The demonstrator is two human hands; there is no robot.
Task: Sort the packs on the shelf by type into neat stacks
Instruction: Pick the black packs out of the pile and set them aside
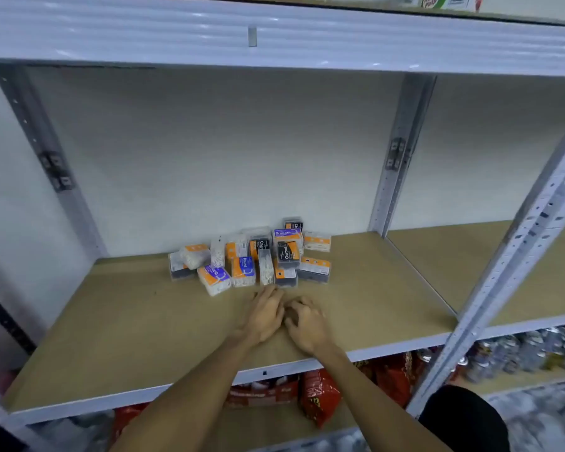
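Observation:
A jumbled pile of small packs (258, 256) lies at the back middle of the brown shelf board (118, 321), against the white wall. The labels are orange with purple, blue or black; I read "Smooth" (214, 275), "Round" (243, 269) and "Charcoal" (287, 254). Some packs hold white pieces, others dark ones. My left hand (265, 313) rests palm down on the shelf just in front of the pile, fingertips near the closest packs. My right hand (307, 322) lies beside it, touching it, fingers curled. Neither hand holds a pack.
A metal upright (509, 256) stands at the right front; another upright (395, 164) divides the back wall. The upper shelf's edge (274, 37) hangs overhead. Red snack bags (320, 396) and cans (529, 350) fill the shelf below.

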